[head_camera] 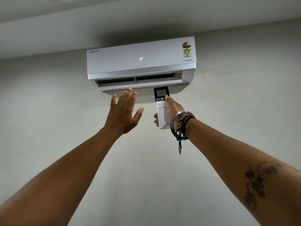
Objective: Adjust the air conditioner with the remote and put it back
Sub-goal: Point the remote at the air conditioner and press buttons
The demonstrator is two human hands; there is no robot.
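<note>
A white wall-mounted air conditioner [130, 62] hangs high on the wall, its front display reading 19 and its bottom flap open. My right hand [173, 108] is raised toward it, gripping a white remote [162, 115] with a dark screen at its top; my thumb rests on the buttons just below the screen. My left hand [124, 111] is lifted beside it, palm toward the unit, fingers spread and holding nothing, fingertips just under the flap.
A plain pale wall [146, 176] fills the view below the unit, and the ceiling [114, 17] runs close above it. Bangles and black threads circle my right wrist [180, 126].
</note>
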